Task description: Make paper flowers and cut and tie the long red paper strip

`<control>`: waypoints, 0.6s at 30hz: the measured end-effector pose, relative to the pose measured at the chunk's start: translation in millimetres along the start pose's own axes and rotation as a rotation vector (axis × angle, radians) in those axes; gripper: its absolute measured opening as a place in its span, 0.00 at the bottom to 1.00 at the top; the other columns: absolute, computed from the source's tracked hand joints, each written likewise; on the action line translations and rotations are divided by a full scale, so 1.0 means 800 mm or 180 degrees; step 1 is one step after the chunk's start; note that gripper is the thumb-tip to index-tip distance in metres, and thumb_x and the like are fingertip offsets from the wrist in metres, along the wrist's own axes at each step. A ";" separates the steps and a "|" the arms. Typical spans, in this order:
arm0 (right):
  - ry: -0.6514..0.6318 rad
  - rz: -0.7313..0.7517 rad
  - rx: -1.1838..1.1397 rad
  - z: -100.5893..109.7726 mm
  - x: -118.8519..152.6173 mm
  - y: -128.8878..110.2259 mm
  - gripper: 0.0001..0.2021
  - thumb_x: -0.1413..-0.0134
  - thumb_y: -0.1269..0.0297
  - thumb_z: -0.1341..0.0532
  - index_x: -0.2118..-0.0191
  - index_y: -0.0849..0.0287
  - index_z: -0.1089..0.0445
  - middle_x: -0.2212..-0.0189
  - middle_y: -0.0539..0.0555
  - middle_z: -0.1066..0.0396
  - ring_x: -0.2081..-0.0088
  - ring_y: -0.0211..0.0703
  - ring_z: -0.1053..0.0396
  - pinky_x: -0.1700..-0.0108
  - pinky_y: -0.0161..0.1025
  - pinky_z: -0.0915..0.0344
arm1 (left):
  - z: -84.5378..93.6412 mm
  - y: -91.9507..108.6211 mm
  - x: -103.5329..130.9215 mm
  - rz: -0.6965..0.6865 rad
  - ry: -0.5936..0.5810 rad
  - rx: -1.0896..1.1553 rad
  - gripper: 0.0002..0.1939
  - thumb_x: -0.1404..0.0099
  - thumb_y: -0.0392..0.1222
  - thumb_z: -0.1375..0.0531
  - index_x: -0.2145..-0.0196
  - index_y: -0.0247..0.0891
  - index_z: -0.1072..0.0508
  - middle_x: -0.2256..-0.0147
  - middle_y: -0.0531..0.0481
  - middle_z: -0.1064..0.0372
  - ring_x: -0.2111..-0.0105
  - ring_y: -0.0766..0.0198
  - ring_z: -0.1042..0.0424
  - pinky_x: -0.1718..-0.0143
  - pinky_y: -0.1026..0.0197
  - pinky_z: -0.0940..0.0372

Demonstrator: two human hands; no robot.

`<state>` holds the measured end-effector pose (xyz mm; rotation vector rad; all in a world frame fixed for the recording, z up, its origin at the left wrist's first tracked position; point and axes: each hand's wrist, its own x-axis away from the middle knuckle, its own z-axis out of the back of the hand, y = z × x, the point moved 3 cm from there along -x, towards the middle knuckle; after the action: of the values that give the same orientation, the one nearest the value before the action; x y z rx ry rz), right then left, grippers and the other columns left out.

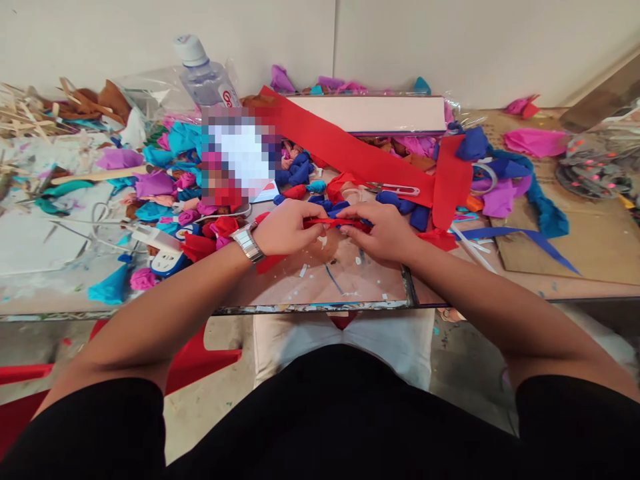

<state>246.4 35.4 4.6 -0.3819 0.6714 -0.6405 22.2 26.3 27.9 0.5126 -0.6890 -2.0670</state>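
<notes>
Over the front of the table, my left hand [285, 228] and my right hand [384, 232] face each other, fingers pinched on a narrow red crepe paper strip [331, 221] that runs between them. A silvery watch is on my left wrist. Just beyond my fingers lie dark blue crumpled paper pieces [334, 207] and a red crumpled piece [345, 183]. Small white-handled thread snips [400, 189] rest on a long, wide red paper band [345, 140] behind my right hand. Another red band piece [449, 187] lies right of them.
Crumpled coloured paper pieces [160, 183] heap up on the left, with a water bottle [207, 77] behind. A charger sits in a power strip [167, 261], its white cable trailing. At right are a tape roll [493, 179], cardboard [590, 250] and a blue strip [543, 247]. Thin sticks [35, 123] lie far left.
</notes>
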 end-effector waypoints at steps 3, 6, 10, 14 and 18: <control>0.0028 -0.0032 0.0129 0.001 -0.001 0.000 0.11 0.30 0.60 0.36 0.50 0.56 0.18 0.56 0.56 0.14 0.57 0.50 0.20 0.54 0.44 0.31 | 0.001 -0.003 -0.001 0.0112 -0.0009 -0.0026 0.11 0.35 0.40 0.41 0.65 0.37 0.17 0.73 0.53 0.24 0.74 0.66 0.31 0.68 0.61 0.43; 0.0067 -0.0005 0.0162 0.000 -0.001 0.000 0.10 0.29 0.62 0.36 0.52 0.56 0.18 0.58 0.55 0.14 0.58 0.49 0.20 0.54 0.44 0.32 | 0.000 -0.004 -0.001 0.0084 -0.0004 -0.0046 0.11 0.35 0.42 0.40 0.65 0.37 0.18 0.72 0.53 0.23 0.73 0.66 0.31 0.67 0.61 0.42; 0.0085 0.0071 0.0142 -0.001 -0.001 -0.002 0.09 0.29 0.62 0.37 0.53 0.57 0.18 0.60 0.55 0.15 0.60 0.49 0.21 0.55 0.44 0.33 | -0.004 -0.002 -0.001 -0.0176 0.0046 0.0030 0.13 0.32 0.46 0.38 0.58 0.37 0.16 0.63 0.51 0.19 0.66 0.63 0.26 0.62 0.60 0.38; 0.0029 0.0060 0.0147 -0.001 -0.001 -0.003 0.10 0.29 0.62 0.38 0.54 0.57 0.19 0.61 0.55 0.16 0.61 0.48 0.22 0.56 0.43 0.34 | -0.006 -0.001 -0.001 -0.0202 -0.0062 0.0055 0.14 0.30 0.47 0.38 0.62 0.36 0.16 0.70 0.52 0.21 0.72 0.66 0.30 0.67 0.61 0.40; 0.0010 0.0023 0.0144 -0.001 -0.001 -0.003 0.09 0.29 0.62 0.38 0.54 0.57 0.19 0.61 0.55 0.15 0.61 0.47 0.22 0.57 0.42 0.34 | -0.007 -0.002 -0.001 -0.0146 -0.0315 0.0306 0.17 0.28 0.49 0.39 0.65 0.36 0.16 0.73 0.52 0.23 0.74 0.67 0.31 0.71 0.63 0.40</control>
<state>244.3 34.3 5.2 -0.3365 0.6600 -0.6485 25.0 26.2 22.9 0.4866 -0.8452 -2.1211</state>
